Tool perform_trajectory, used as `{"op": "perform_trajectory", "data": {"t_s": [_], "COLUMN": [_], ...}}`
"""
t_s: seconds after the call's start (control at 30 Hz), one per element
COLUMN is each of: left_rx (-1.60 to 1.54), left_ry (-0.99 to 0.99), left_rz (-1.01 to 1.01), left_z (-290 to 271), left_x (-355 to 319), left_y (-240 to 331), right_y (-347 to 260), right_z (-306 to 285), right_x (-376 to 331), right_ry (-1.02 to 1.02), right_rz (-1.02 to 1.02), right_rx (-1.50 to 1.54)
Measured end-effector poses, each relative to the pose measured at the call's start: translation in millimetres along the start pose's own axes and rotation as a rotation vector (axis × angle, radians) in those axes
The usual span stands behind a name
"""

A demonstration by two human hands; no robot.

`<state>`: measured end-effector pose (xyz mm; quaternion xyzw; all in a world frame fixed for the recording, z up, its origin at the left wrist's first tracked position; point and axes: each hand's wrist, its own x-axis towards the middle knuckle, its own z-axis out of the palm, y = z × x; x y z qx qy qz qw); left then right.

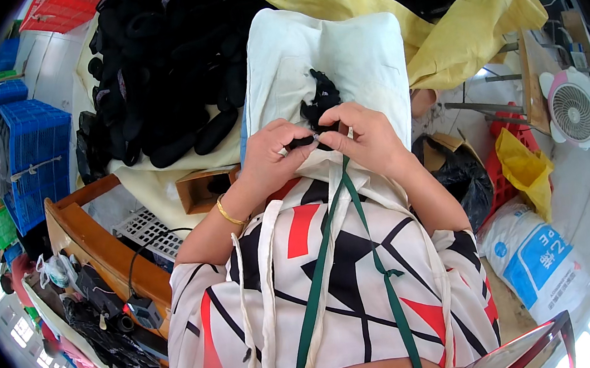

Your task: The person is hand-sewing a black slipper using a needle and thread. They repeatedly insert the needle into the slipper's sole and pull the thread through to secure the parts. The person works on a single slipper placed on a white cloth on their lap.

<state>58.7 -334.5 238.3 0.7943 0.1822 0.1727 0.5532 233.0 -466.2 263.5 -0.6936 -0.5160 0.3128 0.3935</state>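
A small, crumpled black fabric piece (322,98) lies on the white cloth (360,48) over my lap. My left hand (273,150) is closed, with a dark roll of the fabric between its thumb and fingers. From the other side my right hand (365,137) pinches the same piece near its lower end. The fingertips of both hands nearly meet there, and a tiny pale spot shows between them. What exactly they grip at that point is too small to make out.
A big heap of black, elongated soft items (168,68) spreads at the far left. Yellow sheeting (452,38) lies at the far right. To the left are a wooden drawer (92,241) and blue crates (40,150). A fan (576,110) and a white-and-blue sack (533,259) stand right.
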Motion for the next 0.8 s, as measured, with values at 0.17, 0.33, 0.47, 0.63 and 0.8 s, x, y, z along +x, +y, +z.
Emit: {"op": "perform_trajectory", "data": {"t_s": [0.17,0.33,0.47,0.63,0.8], "left_rx": [0.142,0.112,0.158,0.214,0.091], "left_ry": [-0.038,0.039,0.073,0.191,0.262], "left_rz": [0.063,0.007,-0.032,-0.073,0.007], "left_z": [1,1,-11,-23,-23], "left_x": [7,12,15,7,7], "left_y": [-5,-23,-37,-61,-73], "right_y": [-5,-30,21,63,49], "right_z": [12,2,-34,-156,-124], "right_x": [18,19,16,-1,12], "right_ry": [0.114,-0.084,0.217,0.819,0.891], "right_rz": [-0.461,0.035,0.154,-0.149,-0.132], "right_rx": [-0.218,0.721,1.133,1.537,0.922]}}
